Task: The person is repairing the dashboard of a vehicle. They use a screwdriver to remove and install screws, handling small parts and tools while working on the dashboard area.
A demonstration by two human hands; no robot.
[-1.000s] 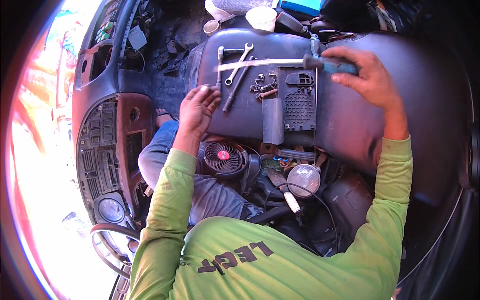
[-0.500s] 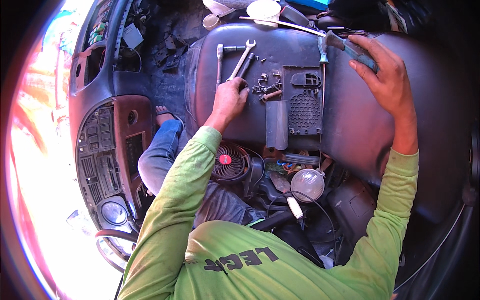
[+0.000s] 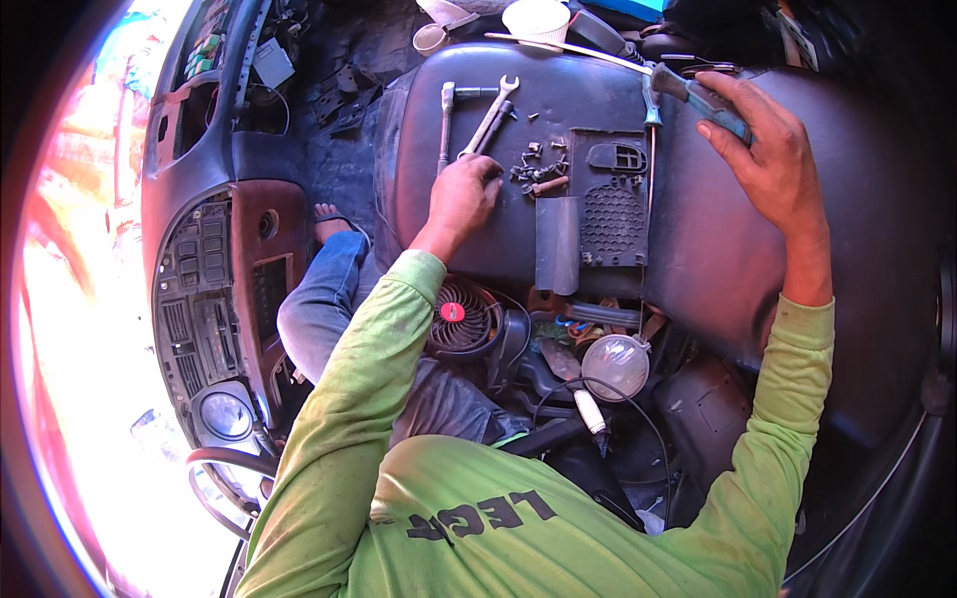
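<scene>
My right hand (image 3: 773, 149) grips a screwdriver by its blue-grey handle (image 3: 716, 110) above the seat, its long pale shaft pointing left. My left hand (image 3: 462, 204) rests over the dark seat, fingers curled together; what they hold, if anything, is hidden. Just beyond its knuckles lie an open-ended wrench (image 3: 490, 118), a dark rod-like tool (image 3: 497, 128) and an L-shaped socket handle (image 3: 446, 125). To its right are several small screws and clips (image 3: 538, 167), a brown cylindrical piece (image 3: 549, 185), a black perforated panel (image 3: 613, 221) and a flat grey strip (image 3: 556, 244).
Another screwdriver (image 3: 652, 105) lies along the panel's right side. A small fan (image 3: 461, 314), a round lamp (image 3: 615, 367) and a white-handled tool (image 3: 588, 411) with a cable sit below the seat edge. The opened dashboard (image 3: 204, 289) stands left; a white cup (image 3: 536, 20) is at the back.
The view has shifted a little, so the seat and tools appear slightly further right. My left hand has drawn slightly back from the wrench; my right hand still holds the screwdriver.
</scene>
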